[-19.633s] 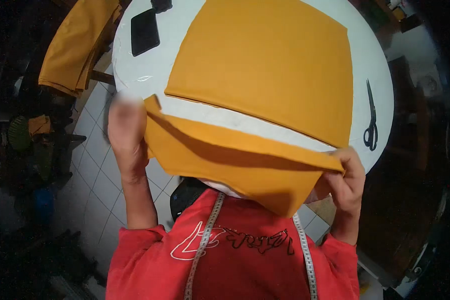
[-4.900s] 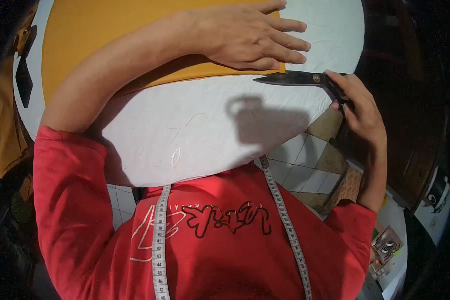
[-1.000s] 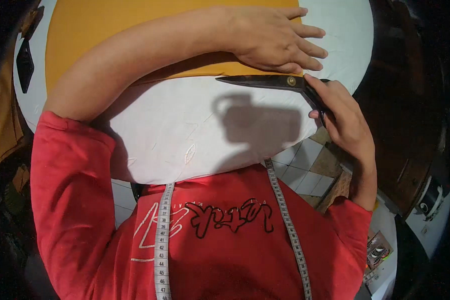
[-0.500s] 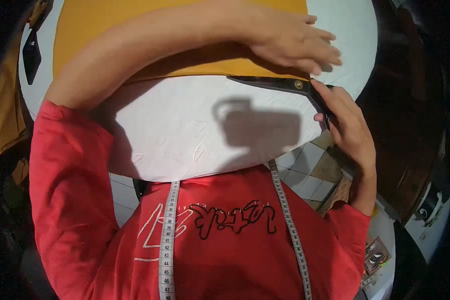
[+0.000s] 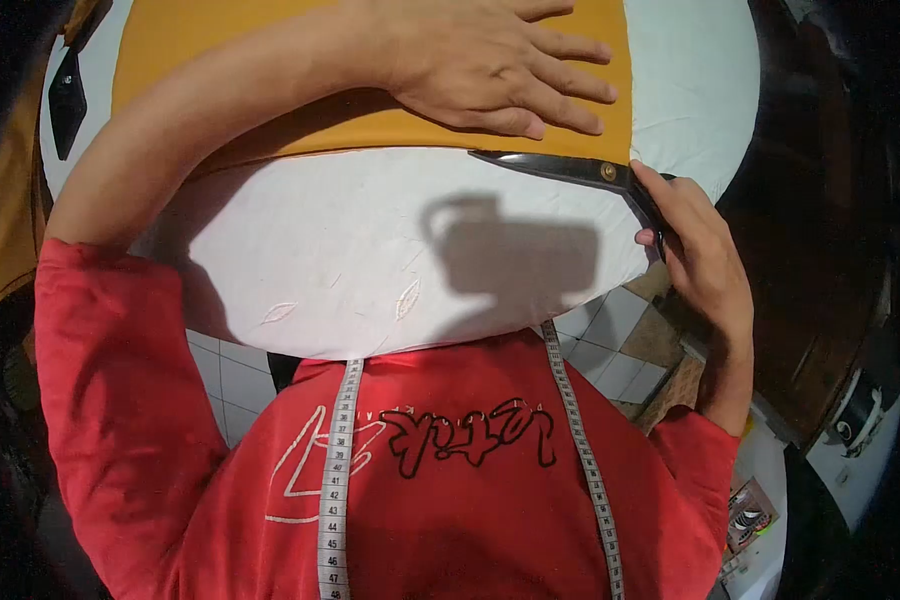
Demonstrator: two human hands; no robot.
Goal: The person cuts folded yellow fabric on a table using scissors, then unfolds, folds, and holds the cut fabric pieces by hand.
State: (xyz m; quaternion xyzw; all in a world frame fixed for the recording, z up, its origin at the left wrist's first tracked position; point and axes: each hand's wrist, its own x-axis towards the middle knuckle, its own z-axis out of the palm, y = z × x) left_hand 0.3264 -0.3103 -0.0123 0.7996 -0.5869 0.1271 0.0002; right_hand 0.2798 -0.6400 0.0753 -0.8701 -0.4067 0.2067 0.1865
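Mustard-yellow fabric (image 5: 270, 55) lies spread on a white-covered surface (image 5: 340, 260). My left hand (image 5: 500, 75) rests flat on top of it, fingers spread toward its right side. Large black fabric scissors (image 5: 560, 168) lie along the fabric's near edge, blades pointing left and looking closed together. My right hand (image 5: 700, 245) is wrapped around their handles at the right edge of the white surface. Part of the handles is hidden by my fingers.
A measuring tape (image 5: 335, 480) hangs around my neck over the red shirt. At the far left sits a black pointed object (image 5: 66, 105), with more mustard cloth (image 5: 10, 240) hanging beyond. Tiled floor (image 5: 610, 330) shows below, and a white-and-black appliance (image 5: 858, 415) stands at lower right.
My left hand has moved left from the fabric's right edge and now lies with fingers spread on it. The scissors and my right hand have barely shifted.
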